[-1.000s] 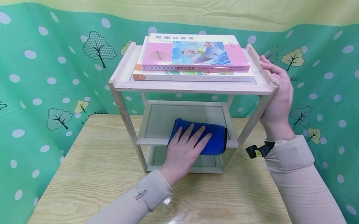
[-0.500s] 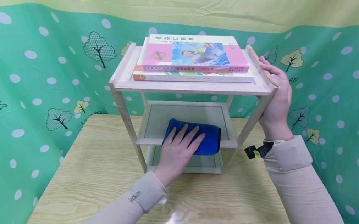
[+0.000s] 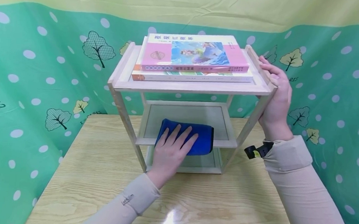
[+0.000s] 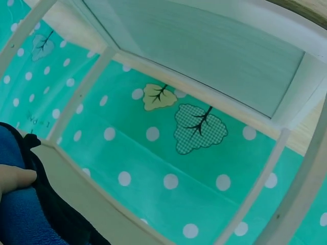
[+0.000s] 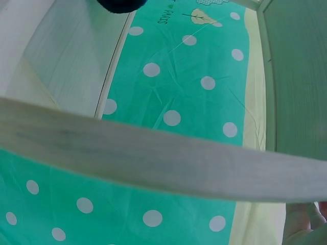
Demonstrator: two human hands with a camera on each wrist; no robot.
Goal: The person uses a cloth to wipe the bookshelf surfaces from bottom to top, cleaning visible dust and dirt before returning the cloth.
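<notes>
A whitish wooden shelf rack [image 3: 123, 114] with three tiers stands on the table. My left hand [image 3: 171, 150] holds a folded blue cloth [image 3: 201, 138] with a dark edge against the front of the middle tier. Its fingers lie over the top of the cloth, and in the left wrist view the thumb [image 4: 18, 177] bends against the dark border. My right hand [image 3: 277, 95] grips the rack's upper right side rail [image 3: 260, 67], thumb hidden behind the wood. Only a bit of those right fingers shows at the lower corner of the right wrist view.
Two books, a pink one [image 3: 197, 55] over a white-spined one [image 3: 195, 79], lie stacked on the top tier. The wood-grain table [image 3: 222, 204] extends in front and to both sides. A green dotted curtain [image 3: 38, 114] hangs close behind and at the sides.
My left hand has slid left along the middle tier's front edge, taking the blue cloth with it. The right hand keeps its hold on the rail, and the rack and books stay put.
</notes>
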